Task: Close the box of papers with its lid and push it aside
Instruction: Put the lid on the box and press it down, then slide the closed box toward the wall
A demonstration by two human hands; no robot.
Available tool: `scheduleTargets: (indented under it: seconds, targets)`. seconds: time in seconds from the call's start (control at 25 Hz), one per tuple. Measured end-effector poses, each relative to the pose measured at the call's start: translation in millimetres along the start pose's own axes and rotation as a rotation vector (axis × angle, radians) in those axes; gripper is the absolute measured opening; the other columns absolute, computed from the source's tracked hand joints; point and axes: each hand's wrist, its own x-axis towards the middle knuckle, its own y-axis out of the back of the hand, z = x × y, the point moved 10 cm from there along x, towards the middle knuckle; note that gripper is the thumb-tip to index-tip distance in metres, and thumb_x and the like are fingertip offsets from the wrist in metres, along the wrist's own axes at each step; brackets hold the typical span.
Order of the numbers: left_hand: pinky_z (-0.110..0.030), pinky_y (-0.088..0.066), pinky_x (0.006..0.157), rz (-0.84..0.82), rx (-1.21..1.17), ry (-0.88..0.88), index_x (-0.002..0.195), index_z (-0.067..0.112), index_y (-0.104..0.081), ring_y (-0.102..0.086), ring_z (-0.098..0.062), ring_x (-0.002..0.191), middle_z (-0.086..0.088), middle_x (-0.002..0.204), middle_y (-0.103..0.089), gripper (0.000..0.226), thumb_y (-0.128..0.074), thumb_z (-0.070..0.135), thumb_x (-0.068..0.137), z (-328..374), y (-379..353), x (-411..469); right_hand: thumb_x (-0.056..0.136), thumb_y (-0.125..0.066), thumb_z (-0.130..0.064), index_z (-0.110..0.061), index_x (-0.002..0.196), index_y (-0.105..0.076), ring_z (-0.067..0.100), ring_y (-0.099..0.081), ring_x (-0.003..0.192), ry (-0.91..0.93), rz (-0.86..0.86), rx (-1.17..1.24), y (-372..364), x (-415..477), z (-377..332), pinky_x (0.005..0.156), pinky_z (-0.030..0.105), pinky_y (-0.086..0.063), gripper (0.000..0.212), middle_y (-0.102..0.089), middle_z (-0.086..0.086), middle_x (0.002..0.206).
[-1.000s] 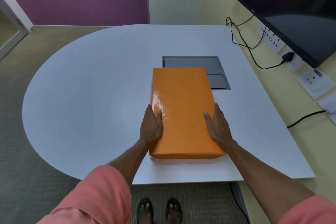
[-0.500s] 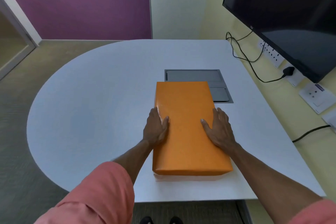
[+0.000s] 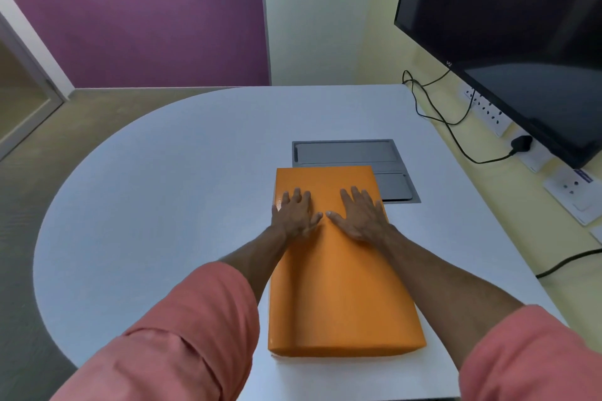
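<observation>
An orange lid (image 3: 338, 286) covers the box on the white table (image 3: 163, 198), lying lengthwise away from me. A thin pale strip of the box shows under the lid's near edge. My left hand (image 3: 294, 213) lies flat on the far part of the lid, fingers spread. Beside it, my right hand (image 3: 360, 213) rests flat in the same way, thumbs almost touching. Neither hand grips anything. The papers inside are hidden.
A grey cable hatch (image 3: 351, 155) is set into the table just beyond the box. A black monitor (image 3: 521, 42) hangs on the right wall above sockets and cables (image 3: 449, 127). The table's rounded edge curves off to the left.
Both hands have slid from the lid's side edges up onto its top, further from me and closer together. The view has tilted upward.
</observation>
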Motion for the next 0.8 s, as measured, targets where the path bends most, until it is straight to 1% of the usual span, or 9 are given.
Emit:
scheduleTargets:
  seconds: [0.12, 0.24, 0.44, 0.56, 0.64, 0.72, 0.8]
  targets:
    - [-0.063, -0.019, 0.113, 0.008, 0.026, 0.0, 0.148, 0.02, -0.026, -0.014, -0.04, 0.147, -0.012, 0.16, -0.018, 0.063, -0.034, 0.054, 0.096, -2, -4, 3, 0.092, -0.031, -0.065, -0.024, 0.154, -0.01, 0.032, -0.004, 0.151, 0.002, -0.033, -0.002, -9, 4, 2, 0.118, 0.058, -0.013, 0.078, -0.004, 0.008, 0.165]
    - [-0.065, -0.022, 0.112, 0.037, 0.037, 0.009, 0.143, 0.02, -0.033, -0.02, -0.039, 0.144, -0.012, 0.156, -0.023, 0.057, -0.035, 0.052, 0.096, -1, -4, 4, 0.092, -0.032, -0.064, -0.025, 0.154, -0.011, 0.032, -0.005, 0.151, 0.0, -0.027, -0.024, -11, 6, 3, 0.118, 0.058, -0.015, 0.077, -0.005, 0.007, 0.164]
    - [-0.065, -0.025, 0.111, 0.031, 0.069, 0.014, 0.141, 0.021, -0.034, -0.025, -0.039, 0.142, -0.011, 0.153, -0.027, 0.055, -0.035, 0.052, 0.096, -1, -6, 7, 0.091, -0.031, -0.065, -0.025, 0.154, -0.01, 0.033, -0.006, 0.15, -0.001, -0.027, -0.043, -13, 6, 1, 0.117, 0.058, -0.017, 0.078, -0.006, 0.007, 0.164]
    - [-0.065, -0.024, 0.111, -0.048, 0.047, -0.014, 0.143, 0.02, -0.032, -0.022, -0.04, 0.143, -0.012, 0.153, -0.026, 0.058, -0.037, 0.053, 0.096, -3, -6, 7, 0.092, -0.031, -0.064, -0.025, 0.155, -0.007, 0.033, -0.003, 0.151, -0.006, -0.068, -0.032, -13, 5, 2, 0.118, 0.058, -0.014, 0.078, -0.002, 0.007, 0.165]
    - [-0.063, -0.02, 0.114, -0.069, -0.035, -0.024, 0.148, 0.021, -0.027, -0.017, -0.038, 0.146, -0.012, 0.157, -0.022, 0.063, -0.04, 0.052, 0.096, -6, -1, 4, 0.092, -0.033, -0.064, -0.024, 0.155, -0.007, 0.032, -0.003, 0.151, -0.004, -0.099, -0.022, -7, 3, 1, 0.118, 0.06, -0.012, 0.078, -0.002, 0.006, 0.165]
    - [-0.059, -0.019, 0.116, 0.035, -0.184, -0.008, 0.151, 0.019, -0.026, -0.017, -0.034, 0.148, -0.011, 0.16, -0.02, 0.066, -0.045, 0.048, 0.095, -19, 13, -4, 0.092, -0.037, -0.062, -0.021, 0.154, -0.011, 0.032, -0.007, 0.15, -0.032, -0.037, 0.037, 6, -3, 5, 0.116, 0.063, -0.01, 0.079, -0.008, 0.006, 0.164]
    - [-0.054, -0.025, 0.117, 0.137, -0.366, 0.03, 0.15, 0.017, -0.028, -0.024, -0.031, 0.146, -0.011, 0.159, -0.026, 0.072, -0.058, 0.044, 0.091, -40, 22, -19, 0.091, -0.044, -0.059, -0.015, 0.152, -0.013, 0.032, -0.012, 0.149, -0.12, 0.051, 0.157, 12, -18, 21, 0.115, 0.066, -0.01, 0.082, -0.013, 0.006, 0.163]
